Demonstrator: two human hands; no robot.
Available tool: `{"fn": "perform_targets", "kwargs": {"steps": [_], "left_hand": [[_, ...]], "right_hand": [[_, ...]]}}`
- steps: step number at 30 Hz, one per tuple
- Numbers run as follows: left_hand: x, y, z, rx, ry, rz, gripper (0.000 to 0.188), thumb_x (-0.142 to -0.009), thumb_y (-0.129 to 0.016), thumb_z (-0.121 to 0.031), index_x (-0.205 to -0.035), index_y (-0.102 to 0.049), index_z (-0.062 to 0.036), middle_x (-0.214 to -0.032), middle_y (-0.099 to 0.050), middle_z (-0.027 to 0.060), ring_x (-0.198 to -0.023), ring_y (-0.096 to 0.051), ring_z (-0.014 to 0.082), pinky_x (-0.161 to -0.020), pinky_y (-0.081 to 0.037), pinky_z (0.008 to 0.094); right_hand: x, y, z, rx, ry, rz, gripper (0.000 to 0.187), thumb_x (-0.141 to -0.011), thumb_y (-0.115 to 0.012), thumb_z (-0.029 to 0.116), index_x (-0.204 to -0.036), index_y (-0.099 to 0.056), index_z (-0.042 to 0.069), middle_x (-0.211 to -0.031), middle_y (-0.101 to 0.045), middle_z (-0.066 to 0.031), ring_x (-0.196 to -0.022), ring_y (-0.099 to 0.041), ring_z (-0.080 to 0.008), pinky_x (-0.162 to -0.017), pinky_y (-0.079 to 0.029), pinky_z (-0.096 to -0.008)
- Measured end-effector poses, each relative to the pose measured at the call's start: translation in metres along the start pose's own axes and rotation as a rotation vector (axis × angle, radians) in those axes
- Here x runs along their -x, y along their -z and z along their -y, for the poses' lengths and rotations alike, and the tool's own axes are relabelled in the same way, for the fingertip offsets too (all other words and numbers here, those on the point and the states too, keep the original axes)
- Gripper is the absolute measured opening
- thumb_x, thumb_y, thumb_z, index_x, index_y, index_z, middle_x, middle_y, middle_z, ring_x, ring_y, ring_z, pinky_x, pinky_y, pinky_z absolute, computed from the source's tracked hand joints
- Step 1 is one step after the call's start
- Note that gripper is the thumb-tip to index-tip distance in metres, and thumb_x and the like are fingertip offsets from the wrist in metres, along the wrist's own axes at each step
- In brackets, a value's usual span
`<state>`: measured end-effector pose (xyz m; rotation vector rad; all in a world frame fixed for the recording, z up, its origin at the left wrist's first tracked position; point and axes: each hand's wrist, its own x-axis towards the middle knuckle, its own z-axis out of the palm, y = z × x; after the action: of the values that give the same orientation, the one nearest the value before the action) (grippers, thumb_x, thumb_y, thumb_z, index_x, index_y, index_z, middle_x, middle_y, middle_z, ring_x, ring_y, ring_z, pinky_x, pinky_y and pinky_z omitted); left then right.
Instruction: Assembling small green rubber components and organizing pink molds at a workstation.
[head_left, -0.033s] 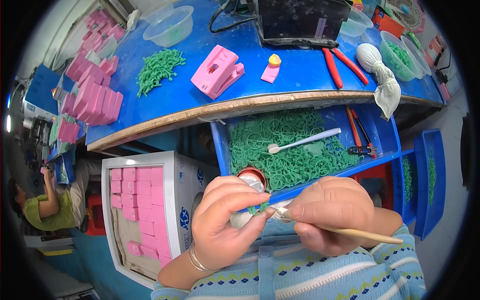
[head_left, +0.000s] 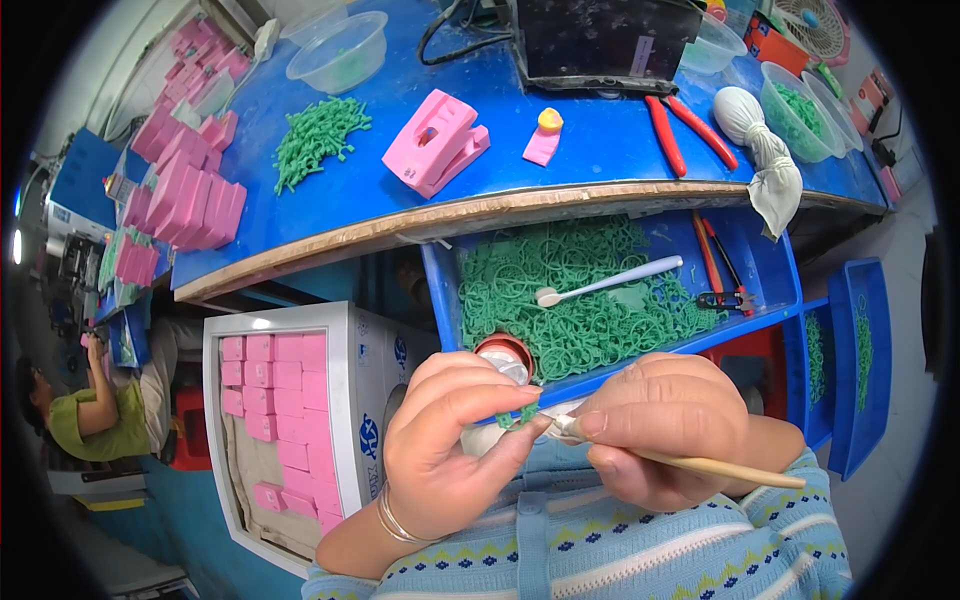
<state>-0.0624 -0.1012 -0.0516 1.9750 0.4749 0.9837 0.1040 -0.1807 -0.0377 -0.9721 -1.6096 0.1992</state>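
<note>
In the head view, the left hand [head_left: 440,440] is turned inward with fingers curled, pinching a small green rubbery piece [head_left: 518,415] between thumb and forefinger, in front of the person's torso. The right hand [head_left: 665,430] grips a slim tool with a pale wooden handle [head_left: 725,470] like a pen, its tip pointing at the piece; the fingertips crowd that spot, so contact is hard to judge. Just beyond, a blue plastic tray [head_left: 770,265] holds a tangle of thin green strands [head_left: 600,335] and a white-handled brush [head_left: 630,274]. The hands overlap its near edge, and the left partly covers a reddish-brown round container [head_left: 508,346]. Red-handled pliers [head_left: 665,140] lie on the blue tabletop [head_left: 610,160].
</note>
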Motion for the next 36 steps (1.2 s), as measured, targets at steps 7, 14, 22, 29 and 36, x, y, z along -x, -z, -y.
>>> {"fn": "perform_targets", "kwargs": {"steps": [7,14,22,29,36], "left_hand": [[0.0007,0.0004,0.0005,-0.014,0.002,-0.002,0.030,-0.061,-0.075,0.003,-0.089,-0.065,-0.0016,-0.084,-0.062,0.0090,-0.081,-0.057,0.0237,-0.074,-0.046,0.0344],[0.0009,0.0003,0.0008,-0.021,-0.013,-0.005,0.030,-0.061,-0.075,0.003,-0.089,-0.065,-0.0021,-0.084,-0.063,0.0085,-0.080,-0.057,0.0233,-0.074,-0.046,0.0343],[-0.0001,-0.0009,-0.0001,-0.011,-0.021,0.001,0.030,-0.061,-0.075,0.004,-0.089,-0.065,-0.0020,-0.083,-0.063,0.0085,-0.080,-0.057,0.0234,-0.073,-0.046,0.0342],[0.0001,-0.0004,0.0017,-0.005,-0.033,0.018,0.030,-0.062,-0.073,0.004,-0.089,-0.064,-0.0018,-0.083,-0.063,0.0084,-0.079,-0.057,0.0236,-0.073,-0.045,0.0347],[-0.0018,-0.0006,0.0015,-0.014,-0.041,0.067,0.030,-0.062,-0.072,0.004,-0.090,-0.064,-0.0023,-0.084,-0.062,0.0084,-0.079,-0.057,0.0241,-0.074,-0.045,0.0350]], "right_hand": [[-0.0002,-0.0048,-0.0024,0.003,0.027,-0.068,0.020,-0.070,-0.071,0.006,-0.086,-0.063,-0.001,-0.065,-0.062,-0.0108,-0.053,-0.062,-0.0212,-0.046,-0.048,-0.0276],[0.0018,-0.0051,-0.0028,-0.003,0.041,-0.072,0.019,-0.070,-0.072,0.006,-0.086,-0.063,-0.001,-0.066,-0.062,-0.0105,-0.053,-0.062,-0.0206,-0.046,-0.047,-0.0276],[0.0040,-0.0027,-0.0007,-0.001,-0.012,-0.055,0.021,-0.069,-0.072,0.005,-0.087,-0.063,-0.001,-0.068,-0.063,-0.0099,-0.055,-0.062,-0.0211,-0.047,-0.048,-0.0279],[0.0018,-0.0029,-0.0012,-0.088,-0.136,-0.044,0.016,-0.071,-0.067,0.002,-0.085,-0.061,-0.001,-0.070,-0.062,-0.0101,-0.053,-0.059,-0.0217,-0.048,-0.047,-0.0292],[-0.0033,-0.0006,0.0013,-0.140,-0.196,-0.041,0.008,-0.073,-0.062,0.002,-0.080,-0.058,-0.001,-0.070,-0.060,-0.0093,-0.053,-0.058,-0.0228,-0.047,-0.045,-0.0294]]}}
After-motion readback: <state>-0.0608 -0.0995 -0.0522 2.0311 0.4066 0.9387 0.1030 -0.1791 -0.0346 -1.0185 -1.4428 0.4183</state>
